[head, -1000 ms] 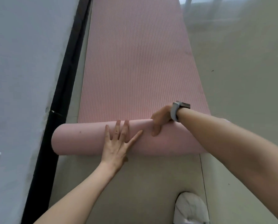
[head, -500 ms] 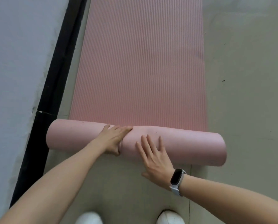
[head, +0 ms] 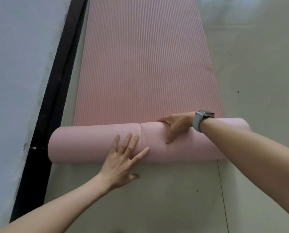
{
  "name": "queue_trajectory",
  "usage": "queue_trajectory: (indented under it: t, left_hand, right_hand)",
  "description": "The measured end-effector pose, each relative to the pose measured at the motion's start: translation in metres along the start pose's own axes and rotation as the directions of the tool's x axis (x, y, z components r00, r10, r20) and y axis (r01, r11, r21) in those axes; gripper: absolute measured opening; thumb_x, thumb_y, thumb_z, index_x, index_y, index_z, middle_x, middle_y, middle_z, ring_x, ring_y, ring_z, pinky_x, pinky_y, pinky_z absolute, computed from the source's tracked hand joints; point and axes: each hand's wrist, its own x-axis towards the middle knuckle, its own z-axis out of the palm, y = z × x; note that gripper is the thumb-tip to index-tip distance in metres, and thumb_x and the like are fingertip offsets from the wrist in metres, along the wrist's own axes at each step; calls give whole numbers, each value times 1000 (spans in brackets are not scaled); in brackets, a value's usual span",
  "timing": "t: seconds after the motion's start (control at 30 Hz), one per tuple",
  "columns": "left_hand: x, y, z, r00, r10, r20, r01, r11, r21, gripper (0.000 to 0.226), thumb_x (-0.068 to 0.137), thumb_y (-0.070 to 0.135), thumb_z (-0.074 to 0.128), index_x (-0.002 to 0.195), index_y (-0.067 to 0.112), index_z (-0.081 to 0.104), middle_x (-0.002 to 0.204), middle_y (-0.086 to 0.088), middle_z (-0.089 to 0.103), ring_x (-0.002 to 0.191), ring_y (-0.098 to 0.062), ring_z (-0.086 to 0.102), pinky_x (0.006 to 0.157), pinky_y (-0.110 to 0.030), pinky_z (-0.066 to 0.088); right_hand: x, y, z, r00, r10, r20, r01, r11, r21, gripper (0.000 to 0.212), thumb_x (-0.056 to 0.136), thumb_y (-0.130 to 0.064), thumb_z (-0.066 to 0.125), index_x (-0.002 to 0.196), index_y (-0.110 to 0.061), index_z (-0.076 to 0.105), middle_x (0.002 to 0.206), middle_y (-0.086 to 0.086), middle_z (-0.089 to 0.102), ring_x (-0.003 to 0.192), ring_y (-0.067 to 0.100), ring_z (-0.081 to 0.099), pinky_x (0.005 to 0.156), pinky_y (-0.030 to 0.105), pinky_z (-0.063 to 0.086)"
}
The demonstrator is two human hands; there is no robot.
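Fingers (head: 128, 142) of the left hand (head: 120, 163) press spread and flat on the near face of the half-rolled pink mat (head: 90, 145), which lies on the floor (head: 174, 199) across the frame's middle, while the right hand (head: 177, 126) curls over the roll's top, thumb pointing down.

We're looking at a pale grey floor (head: 261, 78) running up the right, marked by a dark speck (head: 238, 92) (smaller ones too) and a thin seam (head: 223, 190) lower down. On the left, a black skirting strip (head: 56, 98) lines the whitish wall (head: 19, 64).
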Motion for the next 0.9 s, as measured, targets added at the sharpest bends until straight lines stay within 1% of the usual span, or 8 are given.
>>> queue_trajectory:
  t: [0.07,0.17,0.23,0.33,0.53,0.73,0.8,0.9]
  left_hand:
    - [17,-21,4,999,40,14,-40,999,-6,108,42,63,76,136,30,33,140,-18,35,129,-35,32,103,-57,27]
    - [52,-62,-10,998,56,32,-52,992,-118,107,46,63,76,137,29,29,137,-18,49,126,-35,46,100,-54,39]
    - [80,-90,-23,991,75,112,-55,984,-171,106,60,63,70,144,32,14,150,-16,32,137,-33,34,109,-57,26]
    - [111,-112,-45,963,-104,250,146,977,-156,97,71,62,62,146,37,6,158,-8,1,146,-26,6,114,-57,4]
    - [79,-74,-20,848,-248,-468,215,969,-124,44,74,25,62,116,18,51,118,-10,47,105,-28,42,84,-41,32]
    - [89,-82,6,937,-348,-25,340,927,-156,117,58,58,73,146,29,2,157,-5,-2,145,-26,-5,109,-63,13]
    - [121,-108,-8,933,-353,77,361,914,-184,113,72,58,63,142,28,-20,156,-2,-20,144,-25,-19,111,-62,-4]
    - [162,-152,-41,924,-355,146,376,911,-168,102,79,50,60,146,27,-15,157,-3,-17,145,-24,-15,112,-61,-3]
  right_hand:
    - [-2,-8,7,972,-2,-233,-69,953,-296,72,75,-33,68,138,-23,33,142,2,39,127,24,42,106,48,31]
    - [-16,-19,43,611,-384,-692,-157,799,-581,42,69,-18,65,110,-11,58,117,13,58,108,33,56,97,49,34]
    - [-21,-23,81,495,-501,-710,-130,765,-630,43,63,-20,62,105,-12,60,107,10,63,102,31,55,93,47,38]
    - [-8,-16,113,657,-399,-640,-150,762,-629,69,64,-35,63,128,-15,47,135,16,51,127,34,33,98,64,35]
    - [35,-14,12,753,-268,-601,-208,770,-604,81,83,-39,54,147,-15,9,156,15,10,144,35,9,105,70,8]
    - [39,-31,-37,649,-199,-734,-307,814,-492,73,87,-32,51,146,-14,11,156,15,8,144,33,8,107,68,9]
    - [41,-30,-7,565,-269,-780,-312,806,-503,75,72,-22,64,140,-12,33,148,18,33,136,38,32,100,69,24]
    - [49,-24,21,657,-142,-741,-268,874,-405,76,75,-23,59,143,-18,26,152,14,25,139,38,25,102,67,29]
